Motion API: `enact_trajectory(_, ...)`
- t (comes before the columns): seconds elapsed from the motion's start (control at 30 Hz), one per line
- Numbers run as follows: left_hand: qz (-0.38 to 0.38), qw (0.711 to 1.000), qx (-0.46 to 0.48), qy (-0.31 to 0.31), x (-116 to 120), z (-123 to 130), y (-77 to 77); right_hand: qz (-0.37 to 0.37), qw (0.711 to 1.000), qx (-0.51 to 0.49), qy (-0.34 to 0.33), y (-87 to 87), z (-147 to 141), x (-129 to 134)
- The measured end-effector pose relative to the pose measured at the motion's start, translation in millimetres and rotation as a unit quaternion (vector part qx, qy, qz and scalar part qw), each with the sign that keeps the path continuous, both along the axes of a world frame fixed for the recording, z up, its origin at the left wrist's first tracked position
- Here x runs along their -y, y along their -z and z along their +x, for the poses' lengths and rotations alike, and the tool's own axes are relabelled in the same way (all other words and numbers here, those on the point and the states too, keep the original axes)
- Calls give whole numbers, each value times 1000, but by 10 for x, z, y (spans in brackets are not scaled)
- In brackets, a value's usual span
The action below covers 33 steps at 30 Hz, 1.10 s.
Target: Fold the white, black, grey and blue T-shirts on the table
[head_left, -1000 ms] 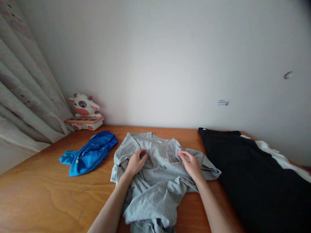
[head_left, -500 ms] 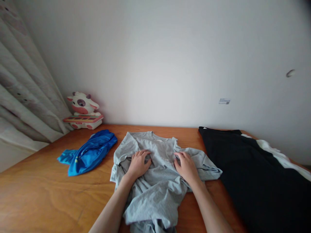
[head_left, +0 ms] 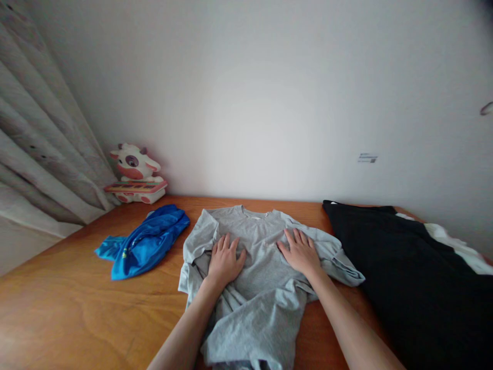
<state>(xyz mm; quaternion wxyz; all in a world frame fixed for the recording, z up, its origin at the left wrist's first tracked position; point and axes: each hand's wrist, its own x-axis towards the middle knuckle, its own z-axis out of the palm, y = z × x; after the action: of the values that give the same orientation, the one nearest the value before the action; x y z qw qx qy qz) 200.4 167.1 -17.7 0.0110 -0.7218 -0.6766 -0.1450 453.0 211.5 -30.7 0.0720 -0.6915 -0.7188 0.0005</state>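
Observation:
A grey T-shirt [head_left: 258,277] lies in front of me on the wooden table, its collar toward the wall. The upper chest is fairly flat, while the lower part is bunched and folded toward me. Flat on the chest's left side rests my left hand [head_left: 226,261], fingers spread and holding nothing. My right hand [head_left: 300,252] presses on the right side near the shoulder, its fingers also apart. The right sleeve stretches out toward a pair of black trousers. Part of the left sleeve is creased beneath the shoulder.
A crumpled blue garment [head_left: 150,244] lies left on the table [head_left: 77,303]. Behind it, a cow toy with a keyboard [head_left: 136,174] stands by the curtain [head_left: 46,144]. Black trousers [head_left: 396,272] cover the right side, with white cloth [head_left: 454,246] beyond. A wall [head_left: 269,103] closes the back.
Both hands have flattened and spread their fingers; the right one has moved outward. The shirt's right shoulder and sleeve have been pulled straighter to the right, and the chest is smoother.

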Motion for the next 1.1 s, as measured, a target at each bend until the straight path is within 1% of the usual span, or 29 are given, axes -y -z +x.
enact_trajectory(0.1, 2, 999, -19, -25, -13, 21, 7, -11, 999, 10, 33, -33, 21, -132)
enact_trajectory(0.17, -3, 999, -26, -35, -25, 34, 6, -22, 999, 9, 42, -46, 37, -215)
enact_trajectory(0.33, -7, 998, -34, -46, -58, 53, -12, -2, 1000, -2, 31, -53, 98, -331)
enact_trajectory(0.47, -15, 998, -41, -46, -21, 57, -28, 22, 1000, -10, -16, -53, 242, -309)
enact_trajectory(0.57, -9, 999, -45, -26, 72, 87, -20, 35, 998, -7, -50, -64, 383, -250)
enact_trajectory(0.63, -2, 999, -45, -23, 140, 125, -2, 50, 998, 4, -48, -88, 440, -200)
enact_trajectory(0.7, -1, 999, -40, -36, 189, 169, 13, 63, 997, 20, -35, -133, 445, -153)
enact_trajectory(0.8, -5, 999, -31, -43, 211, 213, 9, 43, 998, 36, -26, -239, 356, -117)
enact_trajectory(0.93, -10, 999, -31, -39, 197, 209, -19, -3, 999, 37, -17, -362, 69, -125)
enact_trajectory(1.0, -9, 999, -36, -38, 192, 202, -20, -3, 1000, 24, -8, -359, -129, -101)
enact_trajectory(1.1, -3, 998, -45, -31, 189, 204, -6, 8, 1000, -6, 0, -264, -391, 4)
